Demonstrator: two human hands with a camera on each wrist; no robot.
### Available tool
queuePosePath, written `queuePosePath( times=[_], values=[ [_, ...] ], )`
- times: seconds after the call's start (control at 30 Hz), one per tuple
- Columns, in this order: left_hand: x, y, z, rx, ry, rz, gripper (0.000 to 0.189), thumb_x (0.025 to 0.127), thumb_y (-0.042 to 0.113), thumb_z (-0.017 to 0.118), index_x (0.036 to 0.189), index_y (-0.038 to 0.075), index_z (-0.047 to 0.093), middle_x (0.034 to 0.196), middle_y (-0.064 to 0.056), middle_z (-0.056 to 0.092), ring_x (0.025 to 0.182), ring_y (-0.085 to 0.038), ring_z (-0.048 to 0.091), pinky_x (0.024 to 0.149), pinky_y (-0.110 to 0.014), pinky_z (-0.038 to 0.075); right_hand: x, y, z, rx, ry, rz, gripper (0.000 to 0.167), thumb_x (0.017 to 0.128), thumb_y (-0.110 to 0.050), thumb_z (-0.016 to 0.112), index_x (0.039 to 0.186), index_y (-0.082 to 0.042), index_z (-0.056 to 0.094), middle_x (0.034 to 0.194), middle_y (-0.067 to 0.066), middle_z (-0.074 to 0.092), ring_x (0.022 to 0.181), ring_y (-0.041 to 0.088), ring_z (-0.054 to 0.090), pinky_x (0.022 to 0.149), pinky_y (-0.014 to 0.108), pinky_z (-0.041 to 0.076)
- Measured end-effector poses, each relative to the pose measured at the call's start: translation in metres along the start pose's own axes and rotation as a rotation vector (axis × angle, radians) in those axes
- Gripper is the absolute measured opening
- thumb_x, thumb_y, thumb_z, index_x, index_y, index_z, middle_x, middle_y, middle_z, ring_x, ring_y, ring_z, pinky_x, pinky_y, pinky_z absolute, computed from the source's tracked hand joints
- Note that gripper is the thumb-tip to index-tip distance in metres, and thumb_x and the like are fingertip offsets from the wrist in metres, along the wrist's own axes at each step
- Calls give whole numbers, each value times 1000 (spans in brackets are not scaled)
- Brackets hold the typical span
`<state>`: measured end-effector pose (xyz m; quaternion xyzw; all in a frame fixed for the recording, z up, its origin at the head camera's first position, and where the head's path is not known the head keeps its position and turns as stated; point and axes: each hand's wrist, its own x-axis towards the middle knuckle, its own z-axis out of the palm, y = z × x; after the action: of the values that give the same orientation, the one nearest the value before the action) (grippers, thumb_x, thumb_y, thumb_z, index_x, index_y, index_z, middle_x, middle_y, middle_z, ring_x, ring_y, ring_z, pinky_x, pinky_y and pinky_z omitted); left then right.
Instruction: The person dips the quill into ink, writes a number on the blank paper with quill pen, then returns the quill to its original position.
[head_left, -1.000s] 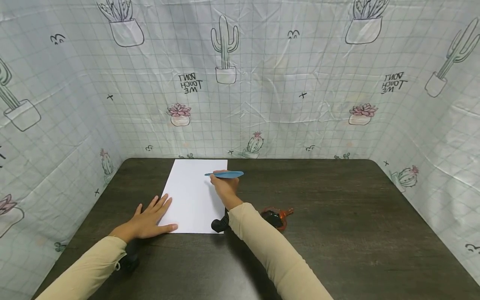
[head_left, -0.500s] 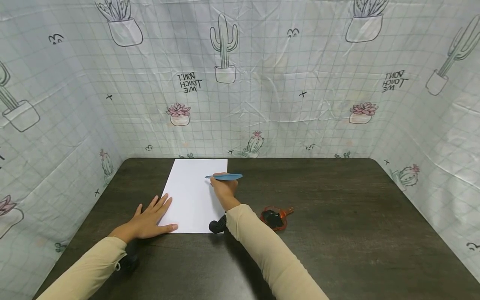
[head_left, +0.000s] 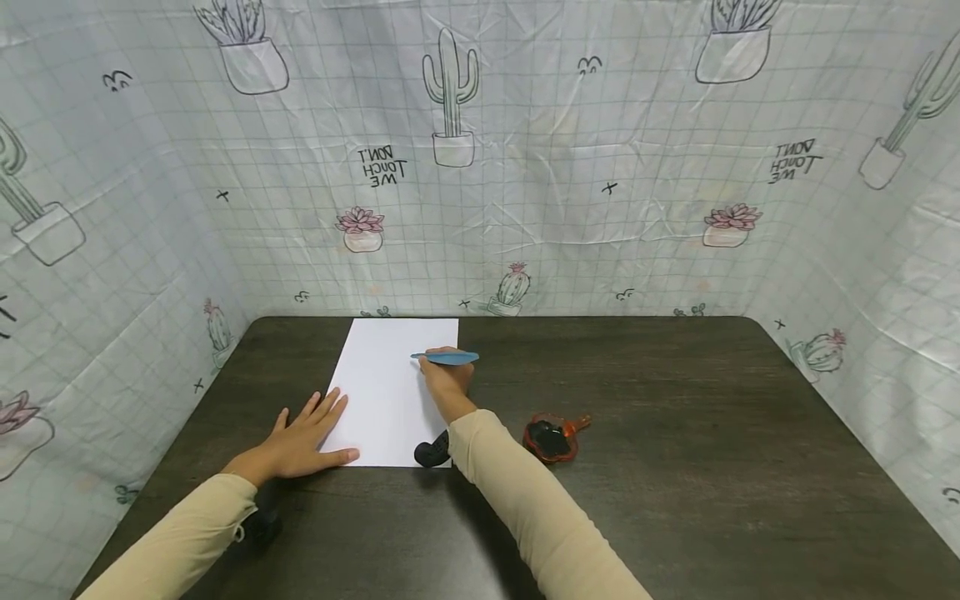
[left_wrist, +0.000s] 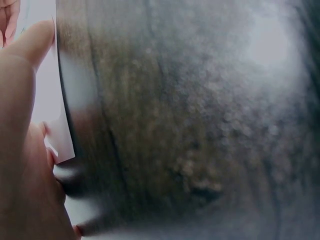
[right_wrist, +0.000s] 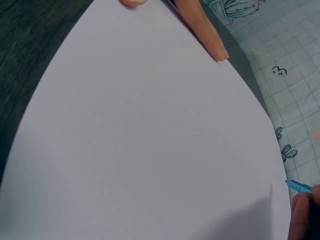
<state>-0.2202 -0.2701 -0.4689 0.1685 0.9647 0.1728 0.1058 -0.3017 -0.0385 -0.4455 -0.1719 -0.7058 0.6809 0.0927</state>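
The pen (head_left: 452, 358) is light blue and slender; in the head view its body looks wide in the middle and narrow at both ends, and the right wrist view shows a small dark tip. It is above the right half of the paper (head_left: 382, 392), lying almost level across your right hand (head_left: 447, 383), whose fingers are pinching it. Whether the tip touches the paper, I cannot tell.

To the right of the paper, near your right sleeve (head_left: 547, 508), stands a dish (head_left: 574, 427). It is orange-red, rounded, with one short handle that points to the right, and inside is something black and shiny; if this is liquid or solid, I cannot say.

The paper is plain white, smooth and rectangular, flat on the surface (head_left: 675, 400), which is dark brown with a wood-like grain. Your left hand (head_left: 303, 437) rests at the near left corner of the paper, its fingers spread and straight. Behind is a wrinkled white cloth (head_left: 555, 192), printed with a grid and potted cactuses.
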Motion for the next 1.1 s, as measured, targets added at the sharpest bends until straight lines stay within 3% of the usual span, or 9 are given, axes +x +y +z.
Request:
queuePosePath(
  times=[0.27,0.57,0.7,1.1],
  values=[
    [1,6,-5,6,-4,-16,101,83,68,56,154,8,16,161,-14,8,145,-43,3,101,-75,-4,-1,0,1,-43,25,-13,7,75,-4,77,81,-7,74,75,6,71,61,12,65,59,24,54],
    [-3,13,-10,0,-12,-10,98,85,64,57,154,7,17,160,-16,9,145,-44,4,101,-75,-3,-1,3,-2,-194,40,38,7,75,-11,77,80,-13,74,93,8,68,88,25,66,82,35,53],
    [-3,13,-11,2,-23,-10,97,86,63,57,154,7,16,160,-15,8,145,-44,4,102,-75,-2,0,3,-4,-238,49,52,7,75,-14,77,80,-16,74,96,9,68,94,30,65,87,39,52],
    [-4,13,-12,3,-35,-22,98,85,63,57,154,7,16,160,-16,8,145,-44,3,101,-75,-3,-2,7,-1,-218,50,35,9,76,-14,77,84,-14,73,95,7,68,96,28,65,89,39,50]
  ],
)
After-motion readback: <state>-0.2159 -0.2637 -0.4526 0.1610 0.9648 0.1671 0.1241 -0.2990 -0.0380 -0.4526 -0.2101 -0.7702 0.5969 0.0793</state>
